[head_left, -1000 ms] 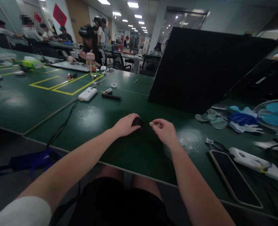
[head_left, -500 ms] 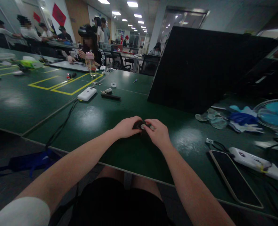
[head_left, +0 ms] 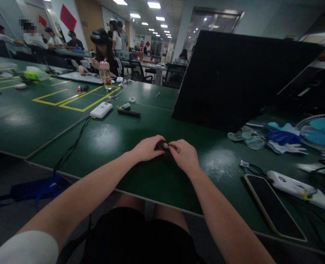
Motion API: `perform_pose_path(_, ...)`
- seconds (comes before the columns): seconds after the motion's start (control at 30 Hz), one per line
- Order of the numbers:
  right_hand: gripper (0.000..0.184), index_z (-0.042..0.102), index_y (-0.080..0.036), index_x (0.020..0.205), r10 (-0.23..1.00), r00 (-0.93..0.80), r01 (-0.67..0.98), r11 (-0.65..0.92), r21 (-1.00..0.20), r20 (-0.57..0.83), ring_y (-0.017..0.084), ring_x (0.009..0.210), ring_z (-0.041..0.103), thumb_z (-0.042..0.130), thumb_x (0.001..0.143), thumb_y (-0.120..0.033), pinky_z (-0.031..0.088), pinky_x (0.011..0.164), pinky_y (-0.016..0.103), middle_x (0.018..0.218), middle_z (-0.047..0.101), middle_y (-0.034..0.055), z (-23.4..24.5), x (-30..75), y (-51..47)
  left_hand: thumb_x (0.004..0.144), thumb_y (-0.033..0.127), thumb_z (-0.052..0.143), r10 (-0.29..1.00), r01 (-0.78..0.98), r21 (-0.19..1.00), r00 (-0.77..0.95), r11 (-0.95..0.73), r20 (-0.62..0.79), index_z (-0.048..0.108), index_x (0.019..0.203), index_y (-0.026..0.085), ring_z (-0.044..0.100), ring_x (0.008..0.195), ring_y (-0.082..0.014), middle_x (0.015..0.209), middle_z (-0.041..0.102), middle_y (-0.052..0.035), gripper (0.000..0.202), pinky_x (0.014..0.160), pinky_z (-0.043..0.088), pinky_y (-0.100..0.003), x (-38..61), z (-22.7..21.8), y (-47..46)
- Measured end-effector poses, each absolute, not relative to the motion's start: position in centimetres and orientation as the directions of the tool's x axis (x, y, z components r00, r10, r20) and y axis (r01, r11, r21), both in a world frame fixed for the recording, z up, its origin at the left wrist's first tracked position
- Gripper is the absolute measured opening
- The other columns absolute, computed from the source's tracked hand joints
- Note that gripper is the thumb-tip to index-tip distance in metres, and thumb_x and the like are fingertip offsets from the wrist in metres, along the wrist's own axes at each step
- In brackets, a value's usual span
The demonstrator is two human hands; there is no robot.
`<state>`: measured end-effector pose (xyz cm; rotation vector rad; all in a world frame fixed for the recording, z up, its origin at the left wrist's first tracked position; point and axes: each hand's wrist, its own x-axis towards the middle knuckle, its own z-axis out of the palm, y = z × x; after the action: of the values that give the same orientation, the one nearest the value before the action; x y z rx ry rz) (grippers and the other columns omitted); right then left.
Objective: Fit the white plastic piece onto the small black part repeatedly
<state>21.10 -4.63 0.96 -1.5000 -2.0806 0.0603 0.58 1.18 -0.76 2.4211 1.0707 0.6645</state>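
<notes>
Just above the green table (head_left: 151, 179), my left hand (head_left: 149, 148) grips a small dark part (head_left: 159, 145) between thumb and fingers. A small round metallic piece (head_left: 165, 145) shows at the right side of that dark part. My right hand (head_left: 185, 154) is closed in a pinch, its thumb and forefinger tips touching the edge of the round piece. A small light bit (head_left: 178, 150) shows by the right fingers; I cannot make out what it is. The parts' exact kind is too small and dark to tell.
A large black panel (head_left: 234, 80) stands behind my right hand. To the right are a phone (head_left: 275, 207), a white power bank (head_left: 300, 189), gloves (head_left: 283, 137) and fan blades (head_left: 246, 136). Another white power bank (head_left: 101, 109), a black bar (head_left: 128, 113) and a bottle (head_left: 105, 75) are further left.
My right thumb has drawn back from the face of the round metallic piece to its edge, so more of the piece shows. My left hand keeps its hold.
</notes>
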Motion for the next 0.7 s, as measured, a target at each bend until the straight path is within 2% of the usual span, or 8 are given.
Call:
perform_pose_path(0.3,0.019,0.076,-0.023,0.101,0.902,-0.250,0.852,0.378,-0.364,0.352,0.018,0.081,0.063,0.061,0.096,-0.034,0.049,0.069,0.032,0.097,0.070,0.0048,1.18,20.75,-4.95,0.087,0.041,0.068,0.779,0.585,0.551,0.588,-0.595,0.217,0.056,0.128,0.024,0.067,0.110,-0.0266,0.122,0.069,-0.0071,0.046,0.095,0.054,-0.042,0.59,-0.42,1.02)
perform_pose_path(0.4,0.020,0.076,-0.023,0.093,0.913,-0.254,0.859,0.365,-0.359,0.320,0.017,0.077,0.061,0.061,0.097,-0.035,0.045,0.066,0.031,0.093,0.069,0.0039,1.26,20.59,-4.96,0.087,0.042,0.068,0.774,0.583,0.543,0.591,-0.604,0.228,0.056,0.127,0.024,0.067,0.109,-0.0268,0.122,0.069,-0.0074,0.046,0.094,0.054,-0.042,0.61,-0.41,1.00)
perform_pose_path(0.53,0.029,0.075,-0.023,0.080,0.935,-0.218,0.885,0.310,-0.348,0.279,0.016,0.070,0.058,0.056,0.099,-0.035,0.039,0.061,0.030,0.083,0.066,0.0032,1.29,20.48,-4.81,0.085,0.039,0.069,0.772,0.582,0.538,0.590,-0.610,0.238,0.056,0.127,0.023,0.067,0.109,-0.0264,0.121,0.069,-0.0073,0.047,0.095,0.054,-0.042,0.62,-0.51,1.09)
perform_pose_path(0.7,0.026,0.075,-0.021,0.082,0.943,-0.134,0.888,0.250,-0.385,0.305,0.015,0.067,0.057,0.059,0.096,-0.034,0.038,0.059,0.029,0.083,0.066,0.0029,1.25,20.50,-4.84,0.085,0.039,0.071,0.775,0.591,0.533,0.590,-0.606,0.227,0.055,0.128,0.023,0.068,0.107,-0.0266,0.120,0.070,-0.0072,0.048,0.093,0.055,-0.042,0.64,-0.49,1.12)
